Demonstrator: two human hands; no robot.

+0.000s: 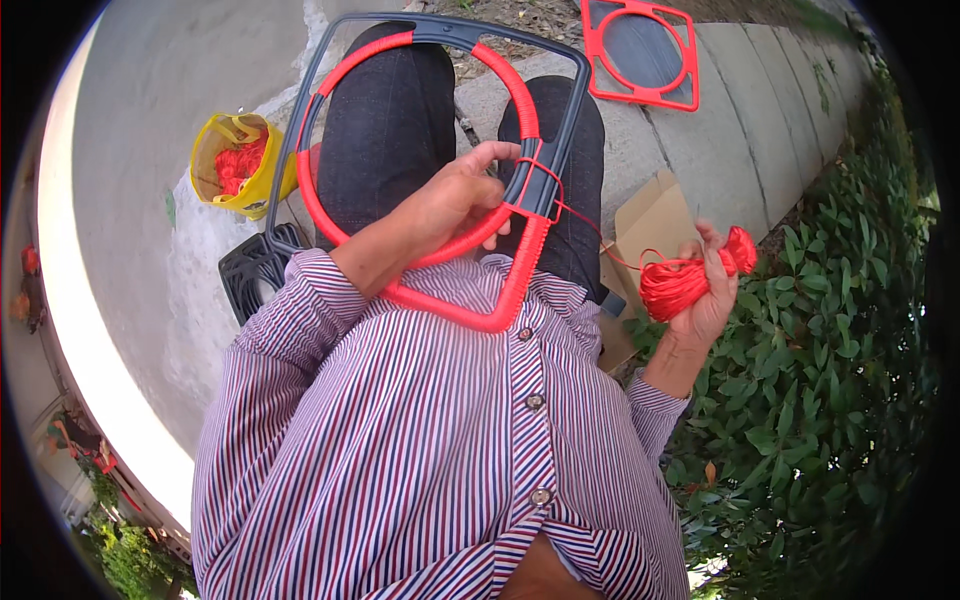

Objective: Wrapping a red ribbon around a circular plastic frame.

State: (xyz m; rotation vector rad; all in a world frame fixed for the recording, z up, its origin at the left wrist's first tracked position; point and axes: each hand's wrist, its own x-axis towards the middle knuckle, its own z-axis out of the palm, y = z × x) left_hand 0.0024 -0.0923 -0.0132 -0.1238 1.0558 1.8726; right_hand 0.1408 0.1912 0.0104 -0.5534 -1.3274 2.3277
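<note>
A black square frame with an inner ring [446, 34] rests across my thighs, tilted toward my body. Red cord is wound tightly round most of the ring and along the near side and lower right side; the other outer bars show bare black. My left hand [455, 205] grips the ring at its lower right, its index finger stretched along the black joint. One loose loop of cord crosses that joint. From there a thin strand runs right to a bundle of red cord [675, 290], which my right hand [705, 300] holds closed, off to my right.
A finished-looking red frame with a dark centre [642, 50] lies on the pavement ahead right. To the left stand a yellow bag [222, 160] of red cord and a stack of black frames [245, 270]. Cardboard [655, 215] lies beside my right leg; a leafy hedge [800, 380] borders the right.
</note>
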